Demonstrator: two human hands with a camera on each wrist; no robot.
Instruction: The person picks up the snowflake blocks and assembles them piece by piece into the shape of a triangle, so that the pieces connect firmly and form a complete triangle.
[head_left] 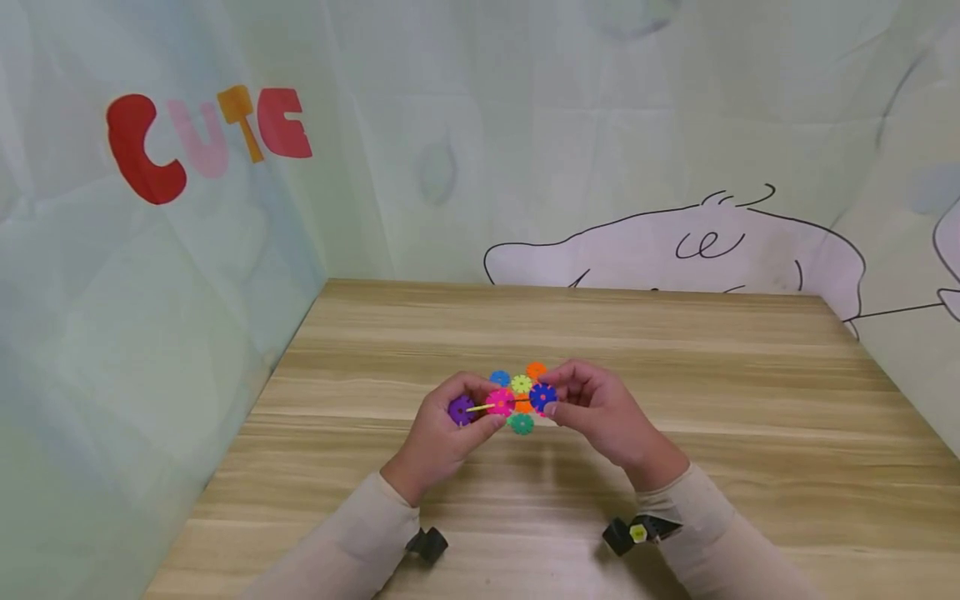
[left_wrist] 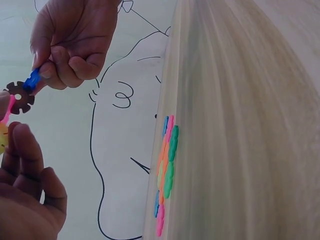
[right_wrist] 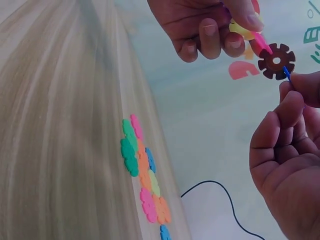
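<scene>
Above the table, both hands hold a chain of notched plastic discs slotted edge to edge. My left hand (head_left: 438, 433) pinches the pink disc (head_left: 497, 403) between thumb and fingers. To its left, a yellow disc (right_wrist: 240, 31), seen edge-on from above, joins it to a purple disc (head_left: 458, 411) by the left palm. Between the pink disc and the blue disc (head_left: 543, 392) sits a dark brown disc (right_wrist: 268, 65). Thumb and fingertips of my right hand (head_left: 606, 415) pinch the blue disc, which is slotted into the brown one.
Several loose discs lie flat on the wooden table (head_left: 675, 350) beyond and below the hands, among them a teal disc (head_left: 522, 425), a yellow-green disc (head_left: 521, 383) and an orange disc (head_left: 536, 369). A printed cloth backdrop (head_left: 420, 125) stands behind the table and on its left.
</scene>
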